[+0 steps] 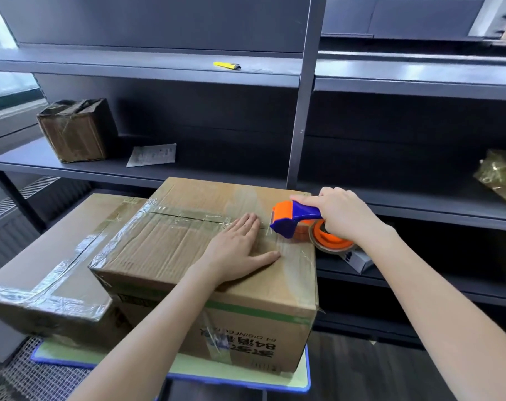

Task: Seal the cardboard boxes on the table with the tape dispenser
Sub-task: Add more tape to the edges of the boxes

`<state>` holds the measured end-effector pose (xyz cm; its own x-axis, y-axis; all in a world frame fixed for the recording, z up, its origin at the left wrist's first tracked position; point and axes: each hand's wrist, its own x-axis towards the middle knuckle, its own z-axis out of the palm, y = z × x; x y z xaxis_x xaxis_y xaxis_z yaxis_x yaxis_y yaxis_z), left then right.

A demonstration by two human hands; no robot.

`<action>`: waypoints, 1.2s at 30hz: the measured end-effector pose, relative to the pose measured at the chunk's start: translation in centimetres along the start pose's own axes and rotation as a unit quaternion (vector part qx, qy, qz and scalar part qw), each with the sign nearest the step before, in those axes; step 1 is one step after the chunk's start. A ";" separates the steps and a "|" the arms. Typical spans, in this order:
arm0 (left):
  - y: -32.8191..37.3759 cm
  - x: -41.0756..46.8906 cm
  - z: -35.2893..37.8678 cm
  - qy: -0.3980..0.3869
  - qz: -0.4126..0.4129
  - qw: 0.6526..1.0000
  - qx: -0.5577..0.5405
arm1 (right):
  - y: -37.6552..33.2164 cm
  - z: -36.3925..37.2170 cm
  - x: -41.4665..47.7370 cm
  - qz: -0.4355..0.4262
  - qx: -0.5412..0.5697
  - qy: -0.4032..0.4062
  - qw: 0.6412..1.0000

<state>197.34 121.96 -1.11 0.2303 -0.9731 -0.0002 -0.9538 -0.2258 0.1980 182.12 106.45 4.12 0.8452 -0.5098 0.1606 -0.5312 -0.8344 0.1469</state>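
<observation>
A large cardboard box [171, 244] with printed text on its front stands on the table, clear tape running along its top seam. My left hand [240, 244] presses flat on the lid, fingers straight, just left of the tape's end. My right hand [341, 215] grips the blue and orange tape dispenser [292, 218], index finger stretched along its top, with the blade end at the box's right top edge. A second taped cardboard box [52, 270] lies lower, to the left of the first.
A green mat with a blue border [246, 374] lies under the boxes. Dark shelving stands behind, holding a small taped box [75, 131], a paper slip [152, 154], a yellow utility knife [227, 65] and a wrapped package [500, 178] at right.
</observation>
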 end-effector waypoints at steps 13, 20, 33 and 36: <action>0.2 0.3 -0.1 -0.013 -0.011 1.000 0.001 | 5.9 -1.1 -3.5 0.019 0.015 -0.028 0.999; 1.9 0.7 -1.0 -0.058 -0.040 0.994 0.085 | 7.1 0.9 -6.0 0.046 -0.015 -0.029 0.998; 7.5 2.7 2.1 -0.023 0.042 0.996 0.072 | 7.9 0.7 -6.4 0.043 -0.013 -0.015 0.999; 7.5 2.7 1.9 -0.018 0.041 0.997 0.063 | 8.0 0.5 -6.7 0.048 0.004 -0.028 0.998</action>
<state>190.44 117.55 -1.44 0.1453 -0.9891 -0.0247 -0.9865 -0.1467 0.0734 172.24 103.10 3.76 0.7926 -0.5979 0.1193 -0.6094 -0.7829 0.1254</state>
